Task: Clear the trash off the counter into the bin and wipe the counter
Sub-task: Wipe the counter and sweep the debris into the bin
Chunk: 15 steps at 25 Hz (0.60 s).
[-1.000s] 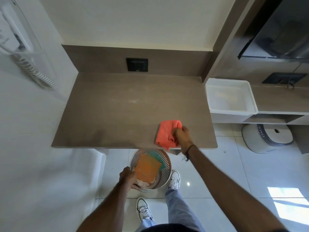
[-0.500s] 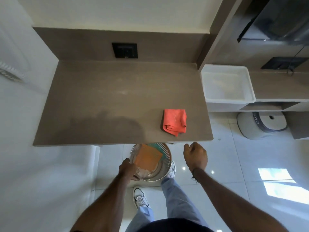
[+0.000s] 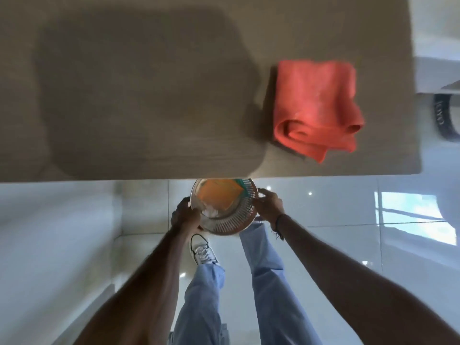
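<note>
A round slatted bin hangs just below the counter's front edge, its top partly hidden by the counter. Inside lie orange trash, a teal piece and something white. My left hand grips the bin's left rim. My right hand holds its right rim. A folded red-orange cloth lies by itself on the brown counter, near the right front corner, touched by neither hand.
Glossy white floor tiles lie below, with my jeans and a white sneaker under the bin. A white wall runs along the left. A grey round object sits on the floor past the counter's right end.
My right hand let go of the cloth, dropped below the counter edge and took hold of the bin's right rim. The view has tilted down and closer.
</note>
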{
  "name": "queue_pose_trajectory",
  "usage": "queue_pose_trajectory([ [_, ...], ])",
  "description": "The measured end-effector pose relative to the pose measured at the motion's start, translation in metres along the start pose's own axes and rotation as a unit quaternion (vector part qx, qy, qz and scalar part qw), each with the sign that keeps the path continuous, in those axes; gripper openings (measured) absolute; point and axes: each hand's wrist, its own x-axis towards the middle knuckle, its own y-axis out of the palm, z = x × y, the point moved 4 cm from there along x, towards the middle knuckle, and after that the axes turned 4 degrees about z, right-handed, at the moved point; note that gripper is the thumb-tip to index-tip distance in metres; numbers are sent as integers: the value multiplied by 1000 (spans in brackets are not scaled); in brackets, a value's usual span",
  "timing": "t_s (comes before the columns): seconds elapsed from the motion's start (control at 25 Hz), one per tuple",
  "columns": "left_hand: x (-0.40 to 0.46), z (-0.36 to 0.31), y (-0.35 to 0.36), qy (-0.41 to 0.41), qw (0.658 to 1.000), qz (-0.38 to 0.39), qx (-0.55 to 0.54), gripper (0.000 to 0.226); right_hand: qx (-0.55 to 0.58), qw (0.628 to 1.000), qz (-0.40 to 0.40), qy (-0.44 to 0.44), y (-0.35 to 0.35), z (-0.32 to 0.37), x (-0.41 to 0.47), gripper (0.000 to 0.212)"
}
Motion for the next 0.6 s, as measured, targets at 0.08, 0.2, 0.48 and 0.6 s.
queue_pose_trajectory([
  [0.08,39,13,13,-14,1000,6,-14,40,-24,1000,-9,4,15,-11,37,41],
  [0.2,82,33,26,-27,999,7,-34,42,-55,998,-10,11,40,-25,82,40],
  [0.48,116,63,43,-42,994,103,2,58,-107,993,-31,29,69,-53,104,42],
  [0.6,78,51,28,-10,989,131,67,63,-40,997,-35,58,58,-48,65,42],
])
